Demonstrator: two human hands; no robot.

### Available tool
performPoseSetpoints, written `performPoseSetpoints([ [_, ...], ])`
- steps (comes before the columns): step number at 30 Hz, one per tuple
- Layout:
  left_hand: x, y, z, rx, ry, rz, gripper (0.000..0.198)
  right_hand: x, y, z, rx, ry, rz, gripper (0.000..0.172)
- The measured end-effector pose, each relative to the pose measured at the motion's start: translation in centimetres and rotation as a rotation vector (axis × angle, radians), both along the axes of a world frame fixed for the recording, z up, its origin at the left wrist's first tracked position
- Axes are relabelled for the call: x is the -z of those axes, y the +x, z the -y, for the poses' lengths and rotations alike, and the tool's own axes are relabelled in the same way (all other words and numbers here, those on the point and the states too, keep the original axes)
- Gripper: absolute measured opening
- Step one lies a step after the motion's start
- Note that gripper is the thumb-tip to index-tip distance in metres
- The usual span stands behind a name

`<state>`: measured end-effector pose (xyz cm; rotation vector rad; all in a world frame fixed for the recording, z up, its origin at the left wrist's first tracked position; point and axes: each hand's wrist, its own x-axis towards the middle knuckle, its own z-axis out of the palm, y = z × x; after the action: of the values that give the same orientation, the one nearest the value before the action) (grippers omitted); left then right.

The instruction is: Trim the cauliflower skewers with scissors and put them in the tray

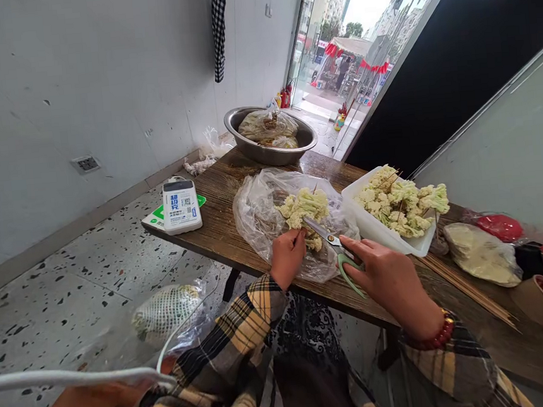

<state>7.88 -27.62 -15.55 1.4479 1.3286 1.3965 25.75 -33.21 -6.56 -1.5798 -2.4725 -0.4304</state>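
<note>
My right hand (386, 272) is closed round the light green handles of a pair of scissors (324, 232). Their metal blades point left into pale cauliflower (306, 207) lying on a clear plastic bag (262, 210). My left hand (289, 256) is closed at the near edge of that cauliflower, fingers pinched on a piece of it beside the blade tips; the fingers partly hide what they grip. Right of the bag, a white plastic tub (383, 228) is heaped with cauliflower florets (395, 199), thin sticks poking out of several.
On the wooden table (221, 233) stand a steel basin (272, 159) of bagged food and a white power-bank box (181, 205). Wooden skewers (474, 290), bagged items and a paper bowl (541, 300) lie right. A net-wrapped cauliflower (169, 314) and white cable (77, 375) are lower left.
</note>
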Motion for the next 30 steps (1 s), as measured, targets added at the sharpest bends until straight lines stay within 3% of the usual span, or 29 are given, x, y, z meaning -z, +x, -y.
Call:
performPoseSetpoints([
  [8,0.6,0.0,-0.5,0.064,-0.094,0.056,0.04,1.4,1.2,-0.1,-0.03,-0.029,-0.158,0.039],
  [15,0.7,0.0,-0.7,0.123,-0.18,0.233,0.04,1.2,0.3,-0.3,0.038,-0.047,-0.136,0.041],
  [21,0.0,-0.4,-0.6,0.207,-0.254,0.443,0.037,2.0,-0.1,0.0,-0.042,-0.222,-0.435,0.04],
  [30,-1.0,-0.9,-0.7,0.299,-0.337,0.614,0.038,3.3,3.8,-0.1,0.106,-0.051,-0.354,0.04],
])
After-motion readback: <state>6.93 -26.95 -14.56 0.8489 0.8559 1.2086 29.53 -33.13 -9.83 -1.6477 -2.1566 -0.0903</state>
